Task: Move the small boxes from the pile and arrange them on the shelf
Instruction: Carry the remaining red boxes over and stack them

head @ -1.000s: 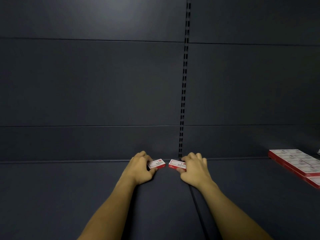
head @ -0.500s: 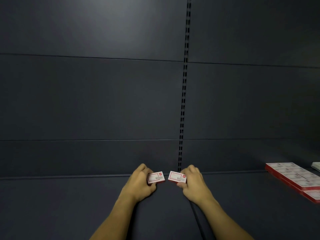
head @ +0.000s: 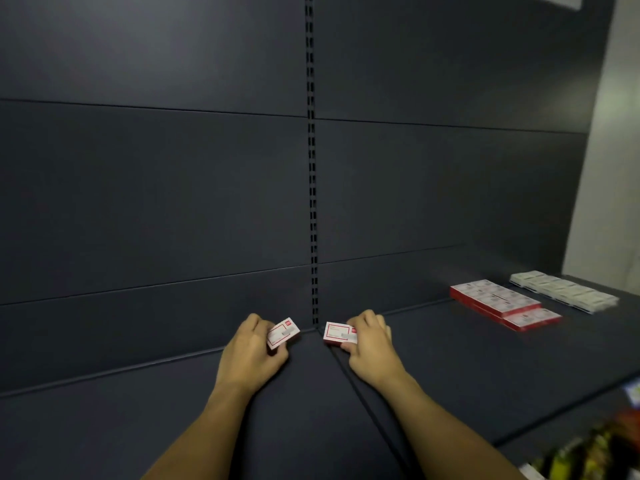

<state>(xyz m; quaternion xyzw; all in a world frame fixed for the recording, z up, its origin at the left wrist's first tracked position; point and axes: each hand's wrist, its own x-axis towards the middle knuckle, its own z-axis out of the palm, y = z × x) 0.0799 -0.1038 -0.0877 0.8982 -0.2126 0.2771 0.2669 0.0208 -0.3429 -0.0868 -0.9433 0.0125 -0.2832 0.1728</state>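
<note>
The dark shelf (head: 450, 368) fills the lower half of the frame and its slotted back panel (head: 156, 185) the upper half, and the biggest change over the last second is in the view itself: it has swung to the right, so the pale wall at the right edge, some colourful goods in the lower right corner and more of the shelf's right end now show. That swing brings the already arranged red-and-white boxes (head: 498, 301) fully into sight at centre right, laid flat in a tidy block, with a second block of pale boxes (head: 564, 291) just beyond them, nearer the right edge; a second ago only a corner of the red block showed. Both forearms reach in from the bottom centre as before. The left hand (head: 251, 355) pinches a small box (head: 283, 332) between thumb and fingers, and that box now sits tilted, its far end lifted toward the upright slotted rail, where earlier it lay flatter. The right hand (head: 370, 342) curls round the second small box (head: 340, 333), which lies level just right of the seam between the shelf boards. The two boxes remain apart, on either side of the rail. I judge that both are being squared against the back panel at lower centre, to begin a fresh row well apart from the finished blocks.
</note>
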